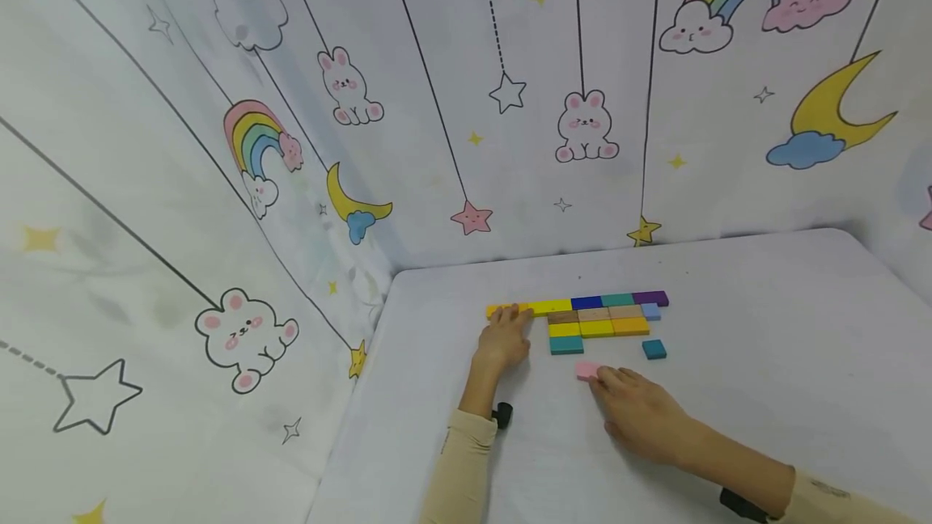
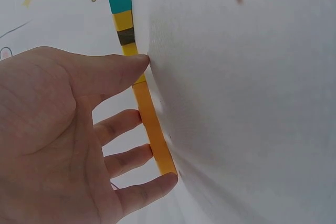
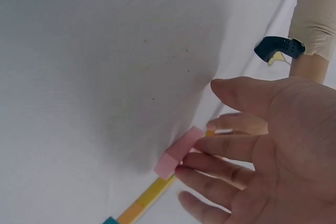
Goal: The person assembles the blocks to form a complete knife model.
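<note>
My left hand [image 1: 505, 340] rests its fingertips along an orange block [image 2: 152, 124] at the left end of a row of flat blocks. Its thumb lies by the adjoining yellow block [image 1: 551, 307]. In the left wrist view the fingers are extended and spread along the orange block's side. My right hand [image 1: 644, 417] touches a pink block [image 1: 586, 371] lying on the table in front of the arrangement. The right wrist view shows fingertips against the side of the pink block [image 3: 178, 153], with the thumb held apart from it.
The back row continues with blue [image 1: 586, 302], teal [image 1: 617, 299] and purple [image 1: 650, 298] blocks. Wood-toned, yellow and orange blocks sit in front, with a teal block [image 1: 566, 345] below. A separate teal-blue block [image 1: 654, 348] lies to the right on the white table [image 1: 764, 330].
</note>
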A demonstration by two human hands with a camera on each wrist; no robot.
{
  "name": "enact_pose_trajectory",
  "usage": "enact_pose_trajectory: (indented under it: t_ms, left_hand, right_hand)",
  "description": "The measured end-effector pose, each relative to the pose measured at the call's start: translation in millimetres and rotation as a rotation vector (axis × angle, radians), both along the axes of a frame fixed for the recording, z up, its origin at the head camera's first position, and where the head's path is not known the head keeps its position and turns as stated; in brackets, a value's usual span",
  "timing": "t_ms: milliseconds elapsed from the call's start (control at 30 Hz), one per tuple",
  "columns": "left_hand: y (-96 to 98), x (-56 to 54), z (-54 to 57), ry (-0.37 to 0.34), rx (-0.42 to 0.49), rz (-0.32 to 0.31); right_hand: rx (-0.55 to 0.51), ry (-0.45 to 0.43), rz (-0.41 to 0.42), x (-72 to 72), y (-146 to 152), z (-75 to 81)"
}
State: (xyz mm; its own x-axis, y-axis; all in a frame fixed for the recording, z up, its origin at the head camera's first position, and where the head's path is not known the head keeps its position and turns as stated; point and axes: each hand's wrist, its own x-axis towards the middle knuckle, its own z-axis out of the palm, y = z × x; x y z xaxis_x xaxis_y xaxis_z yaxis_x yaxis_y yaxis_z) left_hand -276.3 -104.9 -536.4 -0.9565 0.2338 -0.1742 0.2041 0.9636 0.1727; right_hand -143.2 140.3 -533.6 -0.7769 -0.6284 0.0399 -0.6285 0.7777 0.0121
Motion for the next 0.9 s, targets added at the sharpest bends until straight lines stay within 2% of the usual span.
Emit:
enact_pose_trajectory:
  t_ms: [400, 567, 900]
  left_hand:
    - [2.0, 4.8, 2.4, 0.053, -0.012, -0.009]
    - [3.0, 5.5, 5.2, 0.049, -0.013, -0.008]
    - [3.0, 1.0, 0.1, 0.011, -0.013, 0.009]
  right_hand:
    - [-0.035, 0.057, -0.045, -3.3, 18.7, 1.9]
    - [-0.029, 0.062, -0.058, -8.2, 23.2, -0.6]
    - [-0.040, 0.032, -0.071, -19.8, 25.2, -3.0]
